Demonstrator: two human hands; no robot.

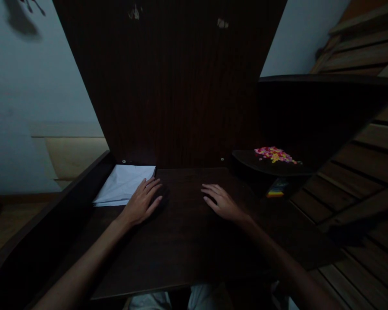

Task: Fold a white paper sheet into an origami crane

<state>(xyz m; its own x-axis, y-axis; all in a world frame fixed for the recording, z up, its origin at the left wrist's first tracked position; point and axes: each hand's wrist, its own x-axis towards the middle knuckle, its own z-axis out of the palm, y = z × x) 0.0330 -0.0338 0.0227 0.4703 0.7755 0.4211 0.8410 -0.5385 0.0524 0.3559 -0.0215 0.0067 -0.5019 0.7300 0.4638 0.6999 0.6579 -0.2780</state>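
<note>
My left hand (144, 201) lies on the dark wooden desk (168, 254) with its fingers spread and nothing held. Its back edge is beside, and partly in front of, a stack of white paper sheets (126, 183) at the desk's back left. Across from it, my right hand (223, 203) rests palm down, fingers loosely apart, also holding nothing. A heap of small pink, red and yellow pieces (274, 154) sits on a rounded corner shelf (258, 162) to the right, away from my right hand. The dim light hides what the pieces are.
Under the shelf stands a small object with a yellow and red edge (276, 193). A tall dark back panel (181, 86) rises behind the desk, with a low side board (61, 206) on the left. Wooden slats (362, 172) stand at the right.
</note>
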